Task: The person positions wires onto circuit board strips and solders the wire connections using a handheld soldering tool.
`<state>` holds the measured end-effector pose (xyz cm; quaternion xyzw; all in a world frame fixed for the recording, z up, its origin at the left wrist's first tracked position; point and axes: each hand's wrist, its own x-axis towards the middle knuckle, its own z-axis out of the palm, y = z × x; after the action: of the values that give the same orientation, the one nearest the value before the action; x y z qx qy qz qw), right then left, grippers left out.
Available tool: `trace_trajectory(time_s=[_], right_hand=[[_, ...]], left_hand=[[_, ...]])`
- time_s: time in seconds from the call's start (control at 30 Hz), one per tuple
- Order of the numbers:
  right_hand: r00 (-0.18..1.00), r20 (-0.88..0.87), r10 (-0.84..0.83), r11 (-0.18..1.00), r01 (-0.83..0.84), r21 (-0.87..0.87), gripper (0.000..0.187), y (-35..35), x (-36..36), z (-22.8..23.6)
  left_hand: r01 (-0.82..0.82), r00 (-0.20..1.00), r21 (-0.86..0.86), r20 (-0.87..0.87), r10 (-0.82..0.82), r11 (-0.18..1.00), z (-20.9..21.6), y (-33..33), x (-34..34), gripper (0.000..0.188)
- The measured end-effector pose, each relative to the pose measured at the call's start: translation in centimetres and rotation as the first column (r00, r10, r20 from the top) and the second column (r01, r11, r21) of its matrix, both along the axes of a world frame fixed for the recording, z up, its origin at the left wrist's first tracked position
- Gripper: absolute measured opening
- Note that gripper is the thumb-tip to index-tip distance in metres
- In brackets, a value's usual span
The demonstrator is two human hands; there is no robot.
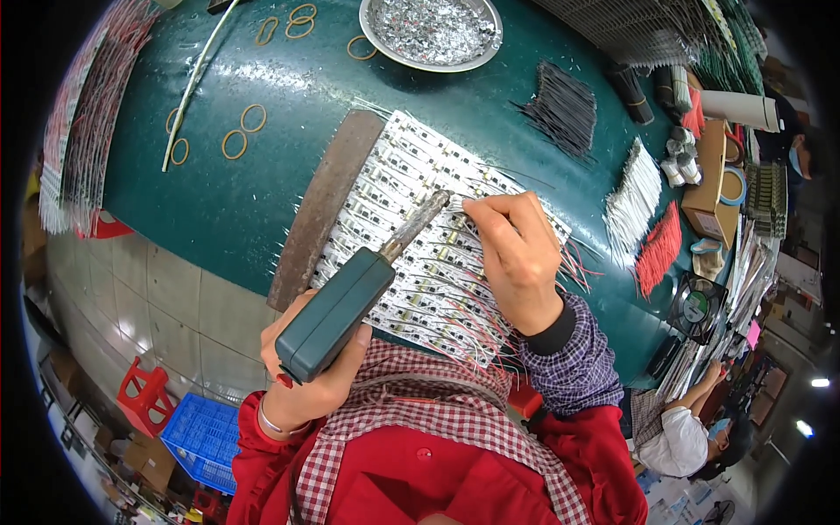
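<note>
A white panel of small circuit boards lies on the green table in front of me, with rows of black parts and many thin wires along it. My left hand is wrapped round a dark green soldering gun, whose long metal tip reaches up to the right over the panel. My right hand is closed in a pinch just right of that tip, over the panel; a thin wire seems to be between the fingertips, though it is too small to be sure. A brown flat bar lies along the panel's left edge.
A metal bowl of silvery scraps stands at the far side. Bundles of black wires, white wires and red wires lie to the right, near a cardboard box and a small fan. Rubber bands lie left. Another person sits right.
</note>
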<state>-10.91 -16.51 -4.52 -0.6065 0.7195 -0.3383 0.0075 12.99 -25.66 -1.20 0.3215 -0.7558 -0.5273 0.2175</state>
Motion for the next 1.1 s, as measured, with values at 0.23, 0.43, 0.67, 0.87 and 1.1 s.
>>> trace_trajectory(time_s=[0.23,0.43,0.67,0.87,1.1], right_hand=[[1.0,-0.008,-0.004,1.0,0.004,0.011,0.031,0.0,-0.1,-0.2],[0.999,-0.037,0.006,0.999,-0.004,0.051,0.032,-0.1,-0.1,0.1],[0.999,-0.05,0.002,0.997,0.002,0.075,0.029,-0.4,-0.1,0.5],[0.999,-0.051,0.002,0.996,0.003,0.084,0.029,-0.3,-0.1,0.5],[0.998,-0.064,-0.014,0.999,0.017,0.04,0.031,-0.3,0.2,0.1]], left_hand=[[0.011,1.0,0.017,0.026,-0.011,1.0,-0.1,0.0,-0.2,0.021],[-0.001,0.999,0.059,0.047,-0.002,0.998,-0.1,0.1,-0.3,0.018],[0.011,0.997,0.061,0.078,-0.015,0.998,0.0,0.1,-0.2,0.019],[-0.038,0.998,0.092,0.058,0.033,0.995,-0.2,0.4,0.4,0.024],[-0.08,0.996,0.094,0.043,0.076,0.992,-0.3,0.8,0.8,0.027]])
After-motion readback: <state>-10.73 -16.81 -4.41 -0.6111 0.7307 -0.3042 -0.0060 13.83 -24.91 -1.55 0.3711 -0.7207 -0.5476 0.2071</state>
